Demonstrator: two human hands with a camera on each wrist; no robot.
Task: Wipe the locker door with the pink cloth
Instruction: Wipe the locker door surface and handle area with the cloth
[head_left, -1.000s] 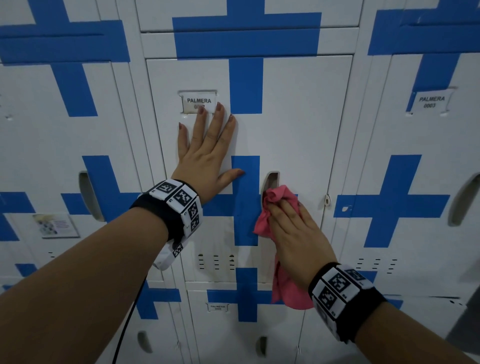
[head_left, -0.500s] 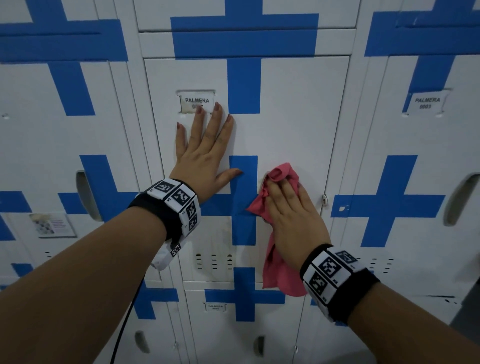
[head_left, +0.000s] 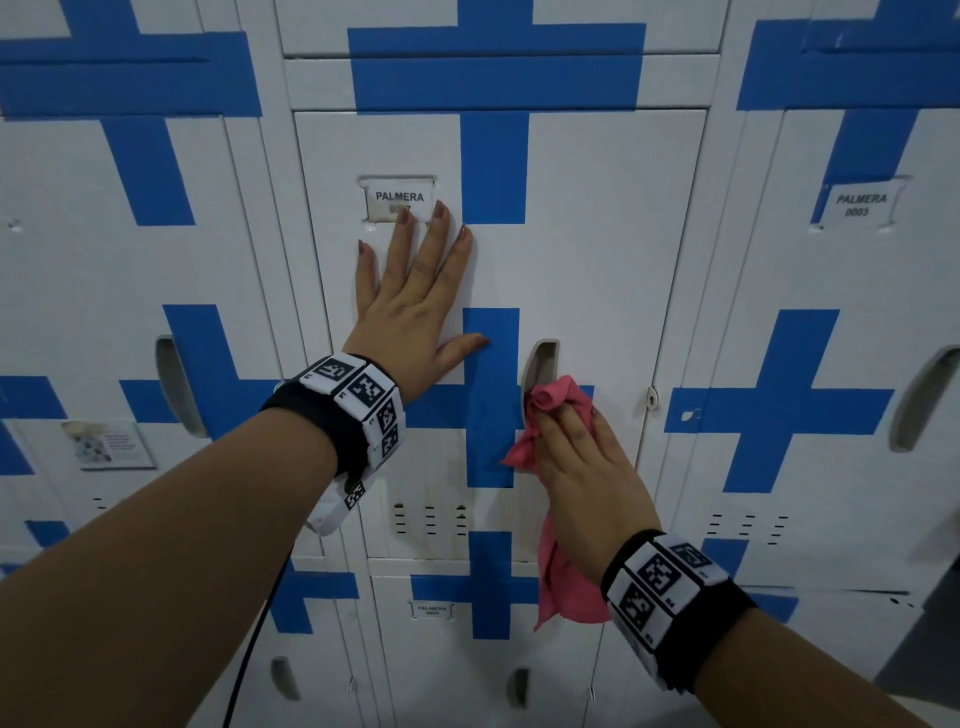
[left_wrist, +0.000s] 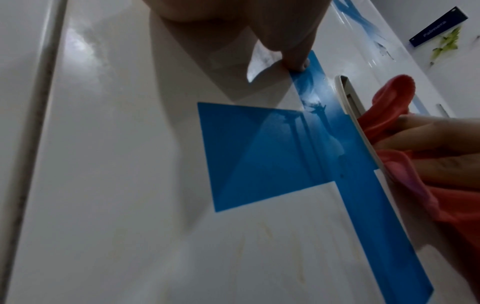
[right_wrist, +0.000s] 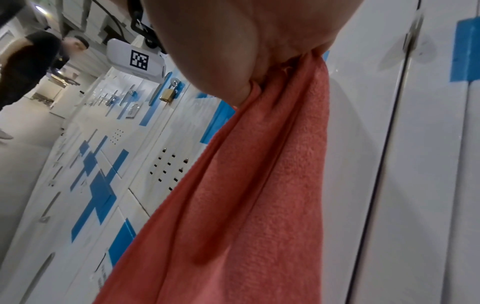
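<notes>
Pressing one pink cloth (head_left: 558, 397) against locker door (head_left: 597, 249) — right hand (head_left: 587, 467) gripping it, left hand (head_left: 415, 306) flat, fingers spread

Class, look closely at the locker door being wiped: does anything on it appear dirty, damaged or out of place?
Yes. Faint yellowish streaks stain the white locker door below its blue cross, beside the vent slots. Nothing looks bent or broken.

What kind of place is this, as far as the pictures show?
Probably a staff or gym locker room: rows of white lockers with blue crosses, printed name labels on the doors, and a brass padlock on one locker down the corridor.
</notes>
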